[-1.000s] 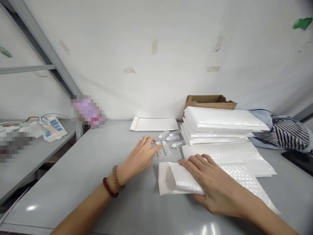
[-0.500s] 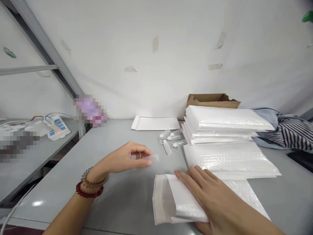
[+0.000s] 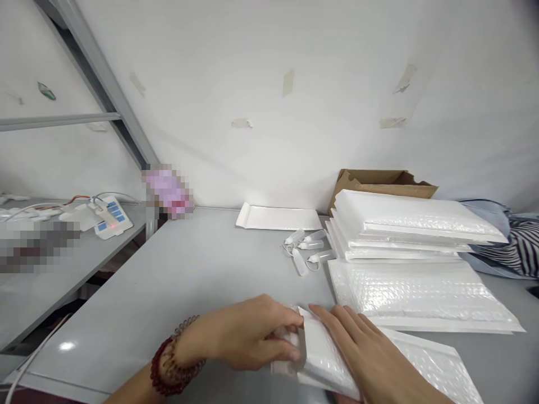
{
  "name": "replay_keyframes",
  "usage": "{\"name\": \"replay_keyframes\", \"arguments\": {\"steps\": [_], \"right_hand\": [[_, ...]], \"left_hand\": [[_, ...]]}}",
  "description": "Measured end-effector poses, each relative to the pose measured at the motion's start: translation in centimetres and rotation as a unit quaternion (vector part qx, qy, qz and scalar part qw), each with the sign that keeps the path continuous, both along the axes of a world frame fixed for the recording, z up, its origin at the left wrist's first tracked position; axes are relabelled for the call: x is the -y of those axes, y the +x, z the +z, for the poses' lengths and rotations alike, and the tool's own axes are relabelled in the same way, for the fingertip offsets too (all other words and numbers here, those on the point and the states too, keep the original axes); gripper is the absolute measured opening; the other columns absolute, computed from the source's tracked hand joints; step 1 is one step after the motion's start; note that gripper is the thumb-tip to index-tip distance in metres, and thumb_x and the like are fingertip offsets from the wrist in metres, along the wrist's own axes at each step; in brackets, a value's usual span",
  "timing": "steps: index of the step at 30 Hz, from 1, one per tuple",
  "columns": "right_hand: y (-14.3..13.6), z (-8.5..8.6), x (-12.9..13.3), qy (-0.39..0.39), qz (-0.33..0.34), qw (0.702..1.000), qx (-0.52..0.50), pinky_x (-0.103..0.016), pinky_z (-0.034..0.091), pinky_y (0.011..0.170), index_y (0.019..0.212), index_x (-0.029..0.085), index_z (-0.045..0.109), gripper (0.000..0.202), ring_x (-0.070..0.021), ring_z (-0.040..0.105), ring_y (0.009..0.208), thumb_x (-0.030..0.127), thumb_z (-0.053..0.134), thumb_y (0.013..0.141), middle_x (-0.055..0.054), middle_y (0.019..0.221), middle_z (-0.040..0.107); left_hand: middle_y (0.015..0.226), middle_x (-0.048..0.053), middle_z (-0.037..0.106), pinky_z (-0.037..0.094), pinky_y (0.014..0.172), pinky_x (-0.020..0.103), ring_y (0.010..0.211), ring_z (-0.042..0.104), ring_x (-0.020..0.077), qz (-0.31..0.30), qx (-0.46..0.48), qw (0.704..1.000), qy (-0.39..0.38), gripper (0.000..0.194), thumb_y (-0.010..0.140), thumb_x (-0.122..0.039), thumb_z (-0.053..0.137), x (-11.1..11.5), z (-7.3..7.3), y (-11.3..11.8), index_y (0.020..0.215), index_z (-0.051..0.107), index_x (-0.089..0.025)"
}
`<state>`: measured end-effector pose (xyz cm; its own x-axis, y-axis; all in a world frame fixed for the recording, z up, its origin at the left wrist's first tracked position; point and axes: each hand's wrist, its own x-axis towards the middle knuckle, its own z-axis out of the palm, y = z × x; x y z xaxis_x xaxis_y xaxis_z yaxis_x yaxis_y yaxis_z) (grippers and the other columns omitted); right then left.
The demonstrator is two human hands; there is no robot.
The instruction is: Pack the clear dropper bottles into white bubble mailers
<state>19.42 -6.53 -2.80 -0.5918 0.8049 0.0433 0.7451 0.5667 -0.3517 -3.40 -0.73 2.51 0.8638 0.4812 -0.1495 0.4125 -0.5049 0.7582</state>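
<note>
At the front of the table, a white bubble mailer (image 3: 322,350) lies with its open end facing left. My right hand (image 3: 362,348) is wrapped over it from the right, fingers pressed together on top and the thumb mostly out of sight beneath. At the mailer's mouth, my left hand (image 3: 252,334) pinches the flap area; a small translucent item (image 3: 290,338) shows between thumb and fingers, partly hidden. Several small clear plastic bottles (image 3: 300,262) with thin loops lie behind the hands.
Stacked white bubble mailers (image 3: 412,216) stand at the right, before a cardboard box (image 3: 383,182). One flat mailer (image 3: 282,217) rests near the wall. A white power strip (image 3: 113,217) with cables is on the left table. Striped fabric (image 3: 522,244) lies far right.
My left hand has moved right and nearer, bringing the translucent item to the mailer's mouth. My right hand stays on the mailer. The view has shifted slightly.
</note>
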Motion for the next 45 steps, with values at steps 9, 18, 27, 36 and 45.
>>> {"name": "replay_keyframes", "arguments": {"steps": [9, 18, 27, 36, 45], "right_hand": [[-0.1, -0.3, -0.2, -0.054, -0.015, 0.998, -0.021, -0.044, 0.041, 0.089, 0.133, 0.016, 0.039, 0.077, -0.0298, 0.05, 0.102, 0.012, 0.049, 0.058, -0.012, 0.112, 0.053], [0.0, -0.2, -0.4, -0.06, -0.011, 0.998, -0.025, -0.043, 0.041, 0.091, 0.136, 0.017, 0.036, 0.08, -0.0294, 0.048, 0.104, 0.011, 0.049, 0.058, -0.012, 0.113, 0.052], [-0.7, 2.0, -0.2, -0.083, 0.001, 0.997, 0.005, -0.045, 0.04, 0.091, 0.141, 0.014, 0.03, 0.08, -0.029, 0.047, 0.102, 0.017, 0.054, 0.064, -0.013, 0.114, 0.05], [-0.5, 1.8, -0.2, -0.074, 0.003, 0.997, 0.005, -0.047, 0.038, 0.094, 0.145, 0.012, 0.02, 0.088, -0.0298, 0.044, 0.106, 0.021, 0.055, 0.065, -0.014, 0.116, 0.049], [-0.5, 1.8, -0.2, -0.077, 0.007, 0.997, 0.013, -0.048, 0.035, 0.097, 0.146, 0.01, 0.02, 0.089, -0.0309, 0.044, 0.108, 0.019, 0.054, 0.064, -0.015, 0.118, 0.048]], "left_hand": [[0.071, -0.003, 0.06, 0.041, 0.061, 0.012, 0.065, 0.054, 0.0079, 0.049, 0.057, 0.986, -0.147, 0.016, 0.074, 0.001, 0.055, 0.3, -1.2, 0.7, 0.07, 0.056, -0.014], [0.055, -0.005, 0.051, 0.036, 0.052, 0.013, 0.053, 0.044, 0.0049, 0.071, 0.108, 0.99, -0.062, 0.016, 0.07, 0.003, 0.058, 0.7, -2.2, 1.7, 0.063, 0.065, -0.009], [0.061, 0.001, 0.068, 0.05, 0.054, 0.018, 0.055, 0.063, 0.0112, 0.247, 0.045, 0.958, 0.142, 0.025, 0.092, -0.027, 0.047, -2.7, -3.4, -0.3, 0.08, 0.064, -0.013], [0.132, 0.013, 0.047, 0.048, 0.085, 0.04, 0.118, 0.043, 0.0276, 0.144, -0.036, 0.907, 0.394, 0.044, 0.085, 0.003, 0.037, -5.3, -4.8, 1.7, 0.117, 0.056, -0.02], [0.124, 0.018, 0.053, 0.042, 0.085, 0.04, 0.117, 0.045, 0.0304, 0.072, -0.126, 0.854, 0.499, 0.03, 0.091, 0.002, 0.03, -5.6, -4.3, 3.7, 0.093, 0.057, -0.011]]}}
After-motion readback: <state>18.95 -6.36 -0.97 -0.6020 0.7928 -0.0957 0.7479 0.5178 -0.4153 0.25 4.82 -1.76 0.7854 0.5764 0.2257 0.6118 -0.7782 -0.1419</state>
